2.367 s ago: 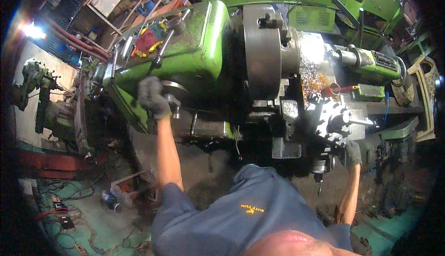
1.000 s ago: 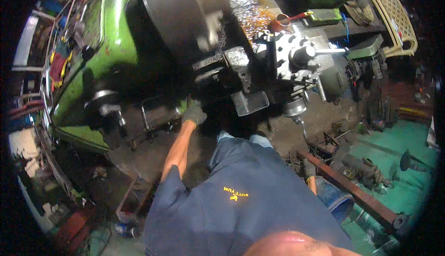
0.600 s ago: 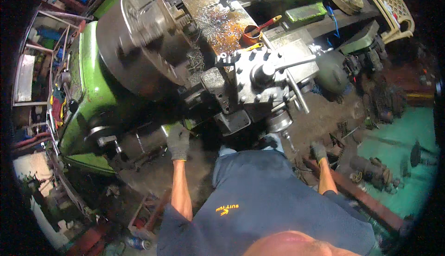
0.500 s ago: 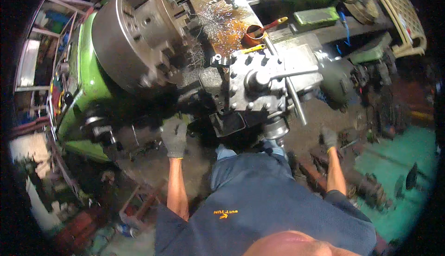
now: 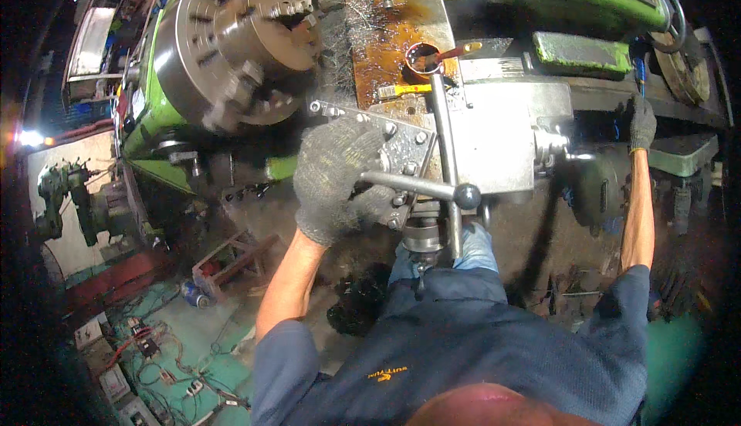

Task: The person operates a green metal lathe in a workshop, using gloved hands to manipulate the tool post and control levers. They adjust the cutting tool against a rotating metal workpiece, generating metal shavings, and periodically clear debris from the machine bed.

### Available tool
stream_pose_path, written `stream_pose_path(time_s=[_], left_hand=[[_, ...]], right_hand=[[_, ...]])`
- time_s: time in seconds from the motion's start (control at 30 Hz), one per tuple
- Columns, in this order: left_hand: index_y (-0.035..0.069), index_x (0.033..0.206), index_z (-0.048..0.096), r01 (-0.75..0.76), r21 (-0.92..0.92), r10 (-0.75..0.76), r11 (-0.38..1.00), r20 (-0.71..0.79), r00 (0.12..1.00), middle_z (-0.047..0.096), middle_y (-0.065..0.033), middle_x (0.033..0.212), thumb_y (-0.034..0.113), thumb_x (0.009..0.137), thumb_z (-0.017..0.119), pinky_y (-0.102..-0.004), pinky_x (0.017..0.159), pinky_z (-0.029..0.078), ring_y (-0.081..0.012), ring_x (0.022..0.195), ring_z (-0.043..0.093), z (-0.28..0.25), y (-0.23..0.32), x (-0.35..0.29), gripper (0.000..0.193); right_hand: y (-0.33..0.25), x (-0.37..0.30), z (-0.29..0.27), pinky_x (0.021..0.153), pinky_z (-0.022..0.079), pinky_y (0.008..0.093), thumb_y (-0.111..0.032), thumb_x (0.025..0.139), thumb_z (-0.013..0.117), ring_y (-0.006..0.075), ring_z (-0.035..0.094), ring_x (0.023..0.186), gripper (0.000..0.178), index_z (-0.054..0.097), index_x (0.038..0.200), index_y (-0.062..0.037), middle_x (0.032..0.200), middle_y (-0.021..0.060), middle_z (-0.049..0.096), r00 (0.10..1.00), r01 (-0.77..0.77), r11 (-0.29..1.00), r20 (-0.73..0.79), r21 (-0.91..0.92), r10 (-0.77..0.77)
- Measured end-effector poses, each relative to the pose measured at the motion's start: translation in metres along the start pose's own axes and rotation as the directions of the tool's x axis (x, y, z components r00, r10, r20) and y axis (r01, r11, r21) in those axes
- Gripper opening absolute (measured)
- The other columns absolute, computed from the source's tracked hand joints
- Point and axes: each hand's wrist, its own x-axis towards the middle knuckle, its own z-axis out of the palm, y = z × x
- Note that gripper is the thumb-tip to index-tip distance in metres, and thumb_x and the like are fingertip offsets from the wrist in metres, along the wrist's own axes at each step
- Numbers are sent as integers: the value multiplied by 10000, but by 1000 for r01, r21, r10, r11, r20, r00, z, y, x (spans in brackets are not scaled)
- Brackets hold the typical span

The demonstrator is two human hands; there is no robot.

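My left hand point(image 5: 336, 175), in a dark knitted glove, is closed over the near left side of the square tool post point(image 5: 407, 142) on a green lathe. The post sits at an angle, and its clamping lever point(image 5: 413, 185) with a black ball knob runs out to the right past my fingers. My right hand point(image 5: 642, 123), also gloved, is stretched far right beside the lathe bed. Its fingertips meet the lower end of a slim blue object point(image 5: 640, 71); whether they grip it is hidden. Left of the post, the big jaw chuck point(image 5: 224, 48) looks blurred at its near edge.
Behind the post, an oily plate point(image 5: 378, 48) carries metal chips, a yellow-handled brush point(image 5: 405, 90) and a cup point(image 5: 421, 57) with a red-handled brush. A long bar point(image 5: 445, 140) stands across the slide. A green block point(image 5: 580, 54) lies on the bed. Cables point(image 5: 174, 356) trail on the floor.
My left hand has come up and right onto the tool post, which has turned from square to slanted. My right hand has reached forward and right to the blue object. The view has shifted.
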Motion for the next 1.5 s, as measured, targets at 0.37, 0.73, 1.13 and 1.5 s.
stream_pose_path(time_s=[0.37,0.73,1.13,1.5], left_hand=[[116,1012,697,103,98,-129,990,317,940,693,-138,1170,353,699,712,-509,1022,446,-399,1135,622,-10,4,13,393],[166,856,708,11,-23,-10,1000,66,998,679,-94,936,349,663,761,-492,828,485,-377,929,643,-7,0,15,271],[95,1094,748,-32,-66,20,997,-183,983,729,-121,1078,503,874,705,-484,952,501,-355,1055,684,12,-13,-15,465],[89,986,766,-67,-81,39,994,-298,954,730,-136,945,528,834,718,-467,827,513,-349,906,689,18,-12,-10,467]], right_hand=[[-155,-33,-10,793,522,291,-262,986,660,141,655,923,285,734,1131,-29,1052,39,748,992,83,827,29,556,-119],[-379,-122,51,859,565,383,-504,799,813,264,725,963,610,670,1239,-107,1091,127,739,544,419,691,446,589,-710],[-420,-155,43,810,569,315,-183,837,814,151,703,881,264,732,1048,-48,994,94,747,513,462,625,386,629,-767],[-443,-184,4,785,580,354,-158,818,815,235,732,876,210,754,1015,-118,959,104,740,433,611,574,376,546,-819]])
